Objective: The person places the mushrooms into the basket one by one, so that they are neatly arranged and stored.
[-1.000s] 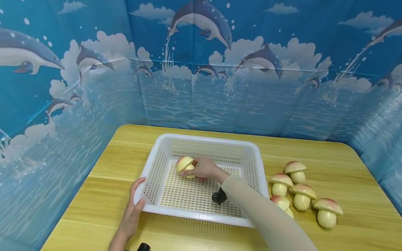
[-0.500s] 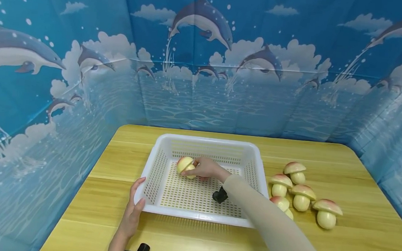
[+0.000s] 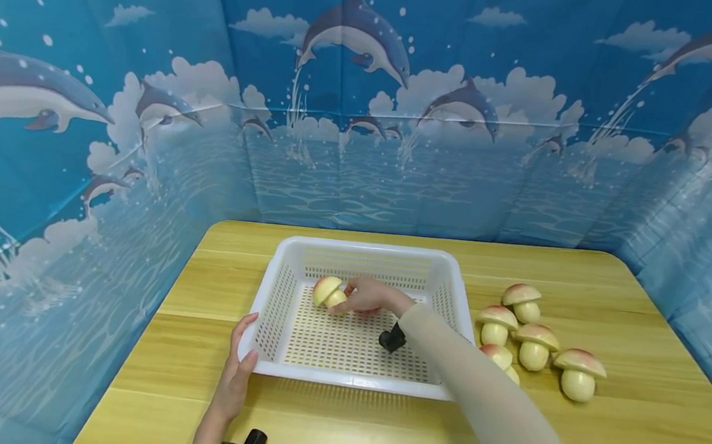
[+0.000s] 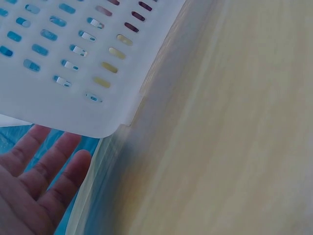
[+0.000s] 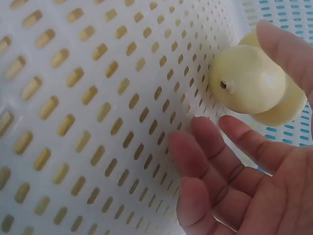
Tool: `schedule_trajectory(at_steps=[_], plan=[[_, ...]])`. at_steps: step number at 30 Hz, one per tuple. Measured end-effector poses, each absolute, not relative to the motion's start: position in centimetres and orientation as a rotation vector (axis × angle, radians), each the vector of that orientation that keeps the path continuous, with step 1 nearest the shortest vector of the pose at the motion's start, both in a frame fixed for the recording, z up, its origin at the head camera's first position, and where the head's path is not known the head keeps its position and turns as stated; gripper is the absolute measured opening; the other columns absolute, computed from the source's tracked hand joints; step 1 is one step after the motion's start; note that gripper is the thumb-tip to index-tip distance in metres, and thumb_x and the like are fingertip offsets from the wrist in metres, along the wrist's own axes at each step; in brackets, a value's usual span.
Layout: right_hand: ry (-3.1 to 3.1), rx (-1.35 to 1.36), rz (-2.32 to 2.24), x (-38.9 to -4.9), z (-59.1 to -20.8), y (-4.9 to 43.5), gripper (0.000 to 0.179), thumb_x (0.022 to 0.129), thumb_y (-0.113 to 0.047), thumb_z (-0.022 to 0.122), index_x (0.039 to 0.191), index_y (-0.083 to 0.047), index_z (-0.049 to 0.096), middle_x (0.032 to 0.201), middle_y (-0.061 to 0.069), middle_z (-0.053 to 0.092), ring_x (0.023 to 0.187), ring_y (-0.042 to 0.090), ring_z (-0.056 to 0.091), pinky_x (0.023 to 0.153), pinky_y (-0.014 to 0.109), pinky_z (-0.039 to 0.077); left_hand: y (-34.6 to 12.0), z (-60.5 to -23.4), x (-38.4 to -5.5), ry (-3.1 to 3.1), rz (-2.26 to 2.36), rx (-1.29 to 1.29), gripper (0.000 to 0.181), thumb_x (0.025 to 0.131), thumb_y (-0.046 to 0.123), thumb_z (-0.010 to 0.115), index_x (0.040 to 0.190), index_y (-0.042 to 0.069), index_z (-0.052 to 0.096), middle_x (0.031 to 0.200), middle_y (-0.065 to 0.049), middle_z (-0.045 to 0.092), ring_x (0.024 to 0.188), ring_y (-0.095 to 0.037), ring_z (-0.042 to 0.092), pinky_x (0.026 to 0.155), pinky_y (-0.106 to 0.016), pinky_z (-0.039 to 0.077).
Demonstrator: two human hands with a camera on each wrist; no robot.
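Note:
A toy mushroom (image 3: 326,290) with a cream stem and pink-tinged cap lies on its side in the white plastic basket (image 3: 350,379). My right hand (image 3: 366,297) is just right of its stem. In the right wrist view the thumb and fingers (image 5: 244,134) are spread apart around the mushroom (image 5: 247,81), with the thumb overlapping it. My left hand (image 3: 232,385) rests against the basket's near left corner, thumb at the front and fingers along the left side. The left wrist view shows those fingers (image 4: 66,183) nearly straight at the basket's rim.
Several more mushrooms (image 3: 535,346) stand or lean on the wooden table (image 3: 651,429) right of the basket. The right sleeve (image 3: 475,384) crosses the basket's near right corner. A dolphin-print curtain (image 3: 361,172) hangs behind the table and along its sides.
My right hand has loosened from the mushroom and moved slightly right, leaving the mushroom lying on the basket floor. The left hand stays at the corner.

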State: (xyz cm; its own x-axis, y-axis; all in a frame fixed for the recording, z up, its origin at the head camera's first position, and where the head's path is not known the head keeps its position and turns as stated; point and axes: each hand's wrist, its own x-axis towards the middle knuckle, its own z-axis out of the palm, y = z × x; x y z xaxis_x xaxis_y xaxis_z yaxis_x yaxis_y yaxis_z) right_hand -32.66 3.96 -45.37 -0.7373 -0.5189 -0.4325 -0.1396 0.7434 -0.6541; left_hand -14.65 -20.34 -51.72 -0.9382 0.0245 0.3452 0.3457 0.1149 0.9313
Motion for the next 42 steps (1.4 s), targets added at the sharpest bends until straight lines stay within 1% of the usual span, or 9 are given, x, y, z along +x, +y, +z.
schedule_trajectory(at_steps=[4,14,19,23,27,31,34,37,42], plan=[[2.355,-0.491,-0.721,-32.4,-44.8,4.1,0.054,0.078,-0.047,0.074,0.112,-0.010,0.054,0.063,0.001,0.048,0.046,0.012,0.037,0.046,0.030,0.031,-20.3,-51.7,-14.7,-2.144,-1.911,-0.384,0.056,0.094,0.019,0.033,0.148,0.014,0.017,0.150,-0.017,0.026,0.127,-0.036,0.035,0.095,-0.050,0.032],[2.421,-0.539,-0.532,-31.5,-43.5,4.8,0.065,0.080,-0.046,0.072,0.126,-0.003,0.053,0.055,0.000,0.045,0.041,0.010,0.031,0.043,0.028,0.030,-20.4,-51.6,-14.6,-2.128,-1.915,-0.409,0.056,0.094,0.018,0.032,0.148,0.013,0.017,0.150,-0.017,0.023,0.128,-0.039,0.032,0.094,-0.062,0.027],[2.462,-0.546,-0.482,-31.1,-42.6,5.2,0.066,0.080,-0.047,0.071,0.126,-0.003,0.054,0.085,0.004,0.057,0.047,0.012,0.041,0.047,0.030,0.036,-20.4,-51.4,-14.5,-2.133,-1.914,-0.403,0.055,0.095,0.017,0.032,0.148,0.013,0.017,0.151,-0.017,0.023,0.129,-0.038,0.031,0.094,-0.061,0.027],[2.489,-0.538,-0.474,-30.8,-41.8,5.6,0.065,0.081,-0.048,0.071,0.126,-0.004,0.053,0.106,0.007,0.056,0.052,0.014,0.045,0.049,0.030,0.037,-20.4,-51.4,-14.5,-2.137,-1.909,-0.398,0.055,0.095,0.017,0.032,0.148,0.013,0.017,0.151,-0.017,0.023,0.129,-0.038,0.032,0.095,-0.060,0.027],[2.486,-0.530,-0.492,-30.5,-40.9,6.2,0.064,0.083,-0.047,0.068,0.128,-0.005,0.052,0.108,0.007,0.056,0.055,0.018,0.050,0.052,0.035,0.041,-20.4,-51.4,-14.5,-2.137,-1.900,-0.404,0.055,0.095,0.017,0.032,0.148,0.013,0.017,0.150,-0.017,0.024,0.129,-0.038,0.032,0.094,-0.060,0.028],[2.490,-0.564,-0.518,-30.4,-40.1,7.1,0.063,0.085,-0.048,0.066,0.130,-0.006,0.051,0.114,0.010,0.057,0.067,0.027,0.061,0.061,0.038,0.047,-20.4,-51.4,-14.5,-2.150,-1.895,-0.388,0.055,0.095,0.017,0.032,0.148,0.014,0.018,0.150,-0.016,0.024,0.129,-0.036,0.033,0.096,-0.051,0.032],[2.480,-0.582,-0.549,-30.4,-39.7,7.9,0.062,0.085,-0.048,0.065,0.128,-0.006,0.053,0.117,0.011,0.056,0.073,0.031,0.063,0.066,0.042,0.049,-20.4,-51.4,-14.5,-2.150,-1.897,-0.385,0.055,0.095,0.017,0.033,0.148,0.014,0.018,0.150,-0.017,0.025,0.128,-0.037,0.033,0.096,-0.050,0.032],[2.462,-0.593,-0.590,-30.3,-39.5,8.6,0.061,0.085,-0.048,0.065,0.127,-0.005,0.054,0.110,0.009,0.058,0.075,0.032,0.062,0.071,0.045,0.049,-20.4,-51.4,-14.5,-2.138,-1.896,-0.393,0.055,0.094,0.017,0.032,0.147,0.013,0.018,0.150,-0.018,0.025,0.128,-0.039,0.033,0.094,-0.059,0.030],[2.472,-0.627,-0.639,-29.9,-39.1,9.8,0.056,0.086,-0.048,0.064,0.122,-0.006,0.057,0.093,0.005,0.060,0.076,0.032,0.061,0.063,0.037,0.046,-20.4,-51.5,-14.5,-2.131,-1.895,-0.395,0.055,0.094,0.017,0.032,0.148,0.013,0.018,0.150,-0.018,0.024,0.128,-0.040,0.032,0.093,-0.062,0.028]])
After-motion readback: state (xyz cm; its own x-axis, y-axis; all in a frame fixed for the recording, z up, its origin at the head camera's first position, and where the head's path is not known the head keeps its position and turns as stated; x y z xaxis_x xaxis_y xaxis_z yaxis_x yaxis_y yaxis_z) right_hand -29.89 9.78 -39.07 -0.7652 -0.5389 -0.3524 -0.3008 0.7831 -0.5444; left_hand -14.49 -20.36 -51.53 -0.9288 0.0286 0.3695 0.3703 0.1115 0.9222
